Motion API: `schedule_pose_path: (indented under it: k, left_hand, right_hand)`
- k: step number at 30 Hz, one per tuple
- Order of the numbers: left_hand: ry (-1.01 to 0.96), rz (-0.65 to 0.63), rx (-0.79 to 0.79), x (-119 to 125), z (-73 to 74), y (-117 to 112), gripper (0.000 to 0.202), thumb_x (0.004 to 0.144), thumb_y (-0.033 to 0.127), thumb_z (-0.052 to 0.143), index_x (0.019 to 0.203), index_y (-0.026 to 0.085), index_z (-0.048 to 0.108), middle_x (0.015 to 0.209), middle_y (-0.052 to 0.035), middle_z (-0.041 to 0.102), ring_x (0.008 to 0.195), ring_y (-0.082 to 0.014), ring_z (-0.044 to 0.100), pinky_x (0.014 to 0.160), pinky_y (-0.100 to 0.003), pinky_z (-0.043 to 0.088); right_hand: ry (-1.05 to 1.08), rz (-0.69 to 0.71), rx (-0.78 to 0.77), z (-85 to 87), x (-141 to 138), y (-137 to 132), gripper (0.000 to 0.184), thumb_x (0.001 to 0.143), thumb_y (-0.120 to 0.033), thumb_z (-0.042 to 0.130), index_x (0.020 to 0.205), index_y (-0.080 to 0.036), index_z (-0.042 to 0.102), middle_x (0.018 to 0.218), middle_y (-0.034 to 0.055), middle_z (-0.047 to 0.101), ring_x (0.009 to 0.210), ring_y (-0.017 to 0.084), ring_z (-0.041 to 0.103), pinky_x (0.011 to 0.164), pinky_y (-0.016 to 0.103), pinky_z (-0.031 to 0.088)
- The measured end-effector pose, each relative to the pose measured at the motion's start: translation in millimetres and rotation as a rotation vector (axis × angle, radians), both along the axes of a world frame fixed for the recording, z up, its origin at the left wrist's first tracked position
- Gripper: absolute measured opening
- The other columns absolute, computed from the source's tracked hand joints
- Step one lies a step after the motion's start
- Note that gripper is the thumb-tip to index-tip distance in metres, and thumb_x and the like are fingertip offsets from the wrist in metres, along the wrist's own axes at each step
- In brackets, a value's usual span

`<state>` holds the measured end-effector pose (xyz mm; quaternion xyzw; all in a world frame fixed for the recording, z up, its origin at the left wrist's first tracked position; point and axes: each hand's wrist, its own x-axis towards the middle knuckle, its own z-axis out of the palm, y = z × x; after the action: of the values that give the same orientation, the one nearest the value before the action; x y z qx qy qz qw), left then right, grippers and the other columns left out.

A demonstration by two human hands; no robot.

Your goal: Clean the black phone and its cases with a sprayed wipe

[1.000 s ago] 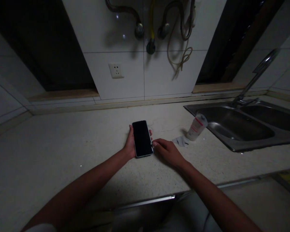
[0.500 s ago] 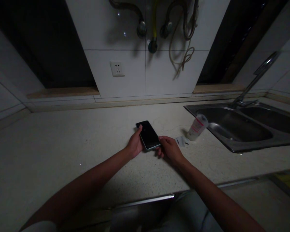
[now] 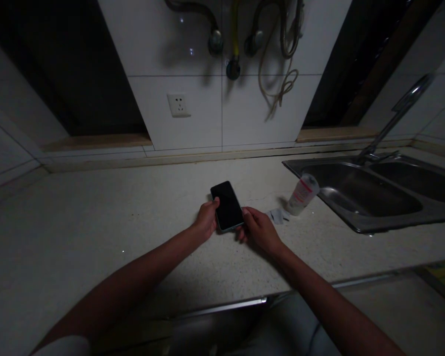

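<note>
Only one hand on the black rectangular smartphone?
No, the left hand grips the black rectangular smartphone and the right hand touches its lower right corner.

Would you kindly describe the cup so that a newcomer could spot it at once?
Find the steel double-bowl sink set into the pale counter, on the right. On the counter by its left side is a plastic cup, next to a small pale scrap. Unlike that scrap and the phone farther left, it is tall, translucent and marked in pinkish red.
</note>
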<state>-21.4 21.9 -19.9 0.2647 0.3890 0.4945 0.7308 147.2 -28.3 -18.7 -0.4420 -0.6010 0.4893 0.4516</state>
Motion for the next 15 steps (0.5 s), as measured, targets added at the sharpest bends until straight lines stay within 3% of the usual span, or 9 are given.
schedule_pose_path:
  k: [3,15]
  left_hand:
    - [-0.055,-0.062,-0.027,-2.2,-2.6,2.1,0.029,0.095,0.035,0.059,0.114,0.013,0.061,0.088,-0.0147,0.075,0.08,-0.0286,0.073,0.079,-0.045,0.058]
    - [0.017,-0.016,-0.159,-0.2,-2.0,5.6,0.031,0.099,0.04,0.047,0.111,0.015,0.062,0.084,-0.0119,0.074,0.08,-0.0283,0.073,0.078,-0.044,0.058]
  right_hand:
    - [0.034,0.021,0.001,0.4,-0.6,-0.2,0.051,0.092,-0.068,0.045,0.092,-0.018,0.059,0.059,-0.0004,0.065,0.049,0.015,0.064,0.049,0.027,0.052]
    - [-0.083,0.08,0.075,1.5,-1.4,-1.7,0.045,0.098,-0.058,0.04,0.105,-0.018,0.061,0.064,0.0018,0.071,0.059,0.019,0.071,0.062,0.031,0.057]
